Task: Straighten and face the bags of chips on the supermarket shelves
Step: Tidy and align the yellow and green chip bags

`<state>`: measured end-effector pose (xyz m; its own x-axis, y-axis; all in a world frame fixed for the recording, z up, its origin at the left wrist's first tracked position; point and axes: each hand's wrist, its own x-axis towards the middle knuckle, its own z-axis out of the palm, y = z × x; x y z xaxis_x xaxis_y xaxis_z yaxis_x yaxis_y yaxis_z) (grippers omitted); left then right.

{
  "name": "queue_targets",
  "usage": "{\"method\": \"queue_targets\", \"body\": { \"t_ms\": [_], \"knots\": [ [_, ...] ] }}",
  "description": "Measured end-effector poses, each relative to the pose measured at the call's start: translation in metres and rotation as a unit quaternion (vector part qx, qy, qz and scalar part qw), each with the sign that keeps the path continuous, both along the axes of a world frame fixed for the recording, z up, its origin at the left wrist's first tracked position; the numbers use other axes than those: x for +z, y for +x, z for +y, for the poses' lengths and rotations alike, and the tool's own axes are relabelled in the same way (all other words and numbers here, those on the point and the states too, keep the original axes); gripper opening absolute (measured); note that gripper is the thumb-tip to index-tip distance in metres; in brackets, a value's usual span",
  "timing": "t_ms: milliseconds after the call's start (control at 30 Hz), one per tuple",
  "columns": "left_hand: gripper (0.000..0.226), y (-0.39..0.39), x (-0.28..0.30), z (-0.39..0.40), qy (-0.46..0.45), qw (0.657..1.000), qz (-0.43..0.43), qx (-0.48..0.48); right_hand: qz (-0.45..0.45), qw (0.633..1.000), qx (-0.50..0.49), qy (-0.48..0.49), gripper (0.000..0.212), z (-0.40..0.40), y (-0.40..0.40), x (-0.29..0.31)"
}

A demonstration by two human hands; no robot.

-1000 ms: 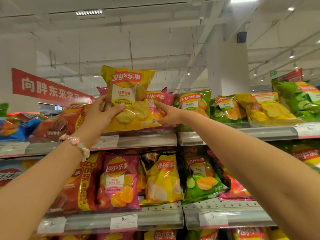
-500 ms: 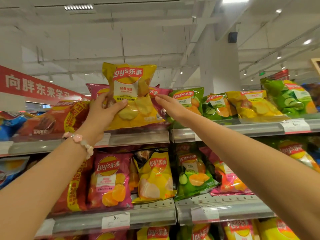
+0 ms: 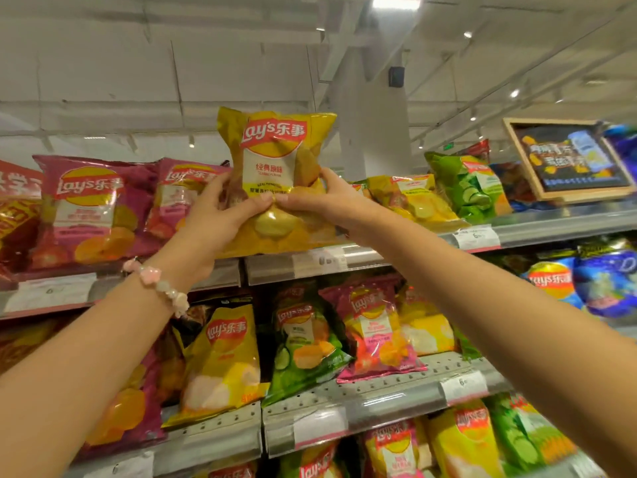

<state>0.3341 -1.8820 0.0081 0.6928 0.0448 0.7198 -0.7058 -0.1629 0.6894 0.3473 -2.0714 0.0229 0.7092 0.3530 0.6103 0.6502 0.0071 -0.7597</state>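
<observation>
A yellow Lay's chip bag [image 3: 275, 157] stands upright, label facing me, at the front of the top shelf [image 3: 551, 229]. My left hand [image 3: 217, 215] grips its left side, thumb across the front. My right hand [image 3: 327, 205] grips its right side, and the two thumbs almost meet at the bag's middle. Pink Lay's bags [image 3: 89, 208] lean on the shelf to its left. Another yellow bag [image 3: 417, 198] and a green one [image 3: 465, 188] lie tilted to its right.
The middle shelf [image 3: 379, 391] holds yellow, green and pink bags leaning at odd angles; blue bags [image 3: 603, 281] sit at the right. A framed sign [image 3: 568, 160] stands on the top shelf, right. Price tags line the shelf rails. A bead bracelet [image 3: 162, 284] circles my left wrist.
My right hand has come off the pink bag behind and closed on the yellow bag's right side. The bag now stands more upright, and my view has shifted to the left.
</observation>
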Motion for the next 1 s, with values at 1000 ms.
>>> {"method": "queue_targets", "body": {
  "t_ms": [1000],
  "knots": [
    [0.06, 0.079, -0.009, -0.233, -0.061, 0.992, 0.065, -0.091, -0.072, 0.864, -0.457, -0.199, 0.108, -0.329, 0.131, -0.026]
  ]
}}
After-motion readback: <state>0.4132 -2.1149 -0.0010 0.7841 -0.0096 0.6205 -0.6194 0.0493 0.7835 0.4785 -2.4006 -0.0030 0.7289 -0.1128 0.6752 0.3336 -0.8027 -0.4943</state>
